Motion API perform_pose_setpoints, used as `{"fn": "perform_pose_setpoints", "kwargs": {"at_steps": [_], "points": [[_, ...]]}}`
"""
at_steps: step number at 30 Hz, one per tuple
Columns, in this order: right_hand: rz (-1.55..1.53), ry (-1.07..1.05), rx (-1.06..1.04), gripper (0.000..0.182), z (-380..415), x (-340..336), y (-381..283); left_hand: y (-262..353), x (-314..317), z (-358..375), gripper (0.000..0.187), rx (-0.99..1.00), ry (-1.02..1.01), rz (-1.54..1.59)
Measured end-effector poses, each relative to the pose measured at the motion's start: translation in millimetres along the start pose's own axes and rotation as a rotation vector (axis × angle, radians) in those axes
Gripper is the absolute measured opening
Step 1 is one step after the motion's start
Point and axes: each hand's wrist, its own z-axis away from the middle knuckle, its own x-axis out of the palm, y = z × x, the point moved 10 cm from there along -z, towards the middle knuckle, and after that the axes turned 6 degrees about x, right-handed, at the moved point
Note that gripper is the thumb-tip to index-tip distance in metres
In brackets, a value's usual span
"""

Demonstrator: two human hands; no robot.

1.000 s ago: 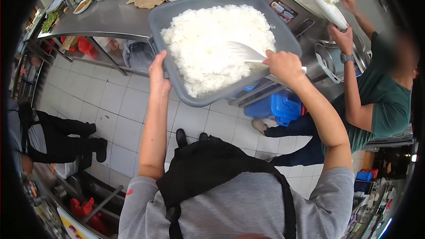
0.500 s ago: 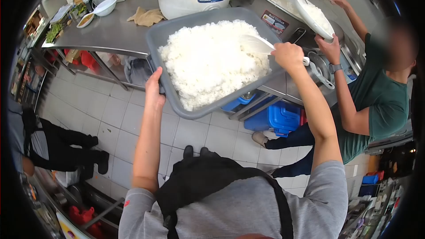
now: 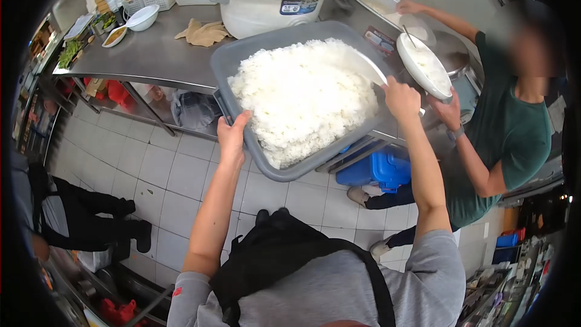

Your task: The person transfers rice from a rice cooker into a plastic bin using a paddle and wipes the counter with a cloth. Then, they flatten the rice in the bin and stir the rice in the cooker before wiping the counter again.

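Left hand clasping near side rim of grey tub — forearm reaching up; right hand closed around white spatula, arm bent, blade in tub's heaped rice.

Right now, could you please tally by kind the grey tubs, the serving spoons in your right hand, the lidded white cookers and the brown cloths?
Grey tub: 1
Serving spoon, in the right hand: 1
Lidded white cooker: 1
Brown cloth: 1
Total: 4
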Motion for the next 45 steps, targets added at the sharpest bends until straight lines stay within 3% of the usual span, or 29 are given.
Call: {"fn": "perform_pose_setpoints", "kwargs": {"at_steps": [2, 3, 7, 10, 13, 17, 19, 26, 33, 45], "points": [[-0.063, -0.013, -0.009, 0.024, 4, -36, -20, 7, 3, 7, 0.044, -0.016, 0.015, 0.024], [-0.065, -0.135, -0.010, 0.024, 5, -38, -33, 6, 3, 6, 0.042, -0.018, 0.024, 0.040], [0.009, -0.388, 0.109, 0.031, -10, 49, -2, -3, -1, 3, 0.039, -0.043, 0.046, 0.109], [0.230, -0.492, 0.074, 0.031, -21, 54, 34, -6, -1, 3, 0.039, -0.046, 0.027, 0.145], [0.256, -0.339, -0.034, 0.029, -10, 36, 37, -3, -2, 0, 0.041, -0.028, 0.018, 0.118], [0.081, -0.253, 0.081, 0.023, 8, -14, 8, 1, 4, 7, 0.039, -0.173, -0.015, 0.127], [0.024, -0.177, 0.155, 0.020, 7, -9, 0, -1, 1, 0, 0.038, -0.178, -0.055, 0.097], [-0.313, 0.131, 0.088, 0.019, 7, 41, 11, -6, 8, -4, 0.034, -0.097, -0.037, 0.252], [-0.333, 0.034, 0.312, 0.021, 10, 47, 27, -12, 2, -4, 0.041, -0.120, -0.005, 0.240], [-0.151, -0.142, 0.208, 0.025, 4, 61, 10, -5, -1, -6, 0.040, -0.026, -0.017, 0.123]]}}
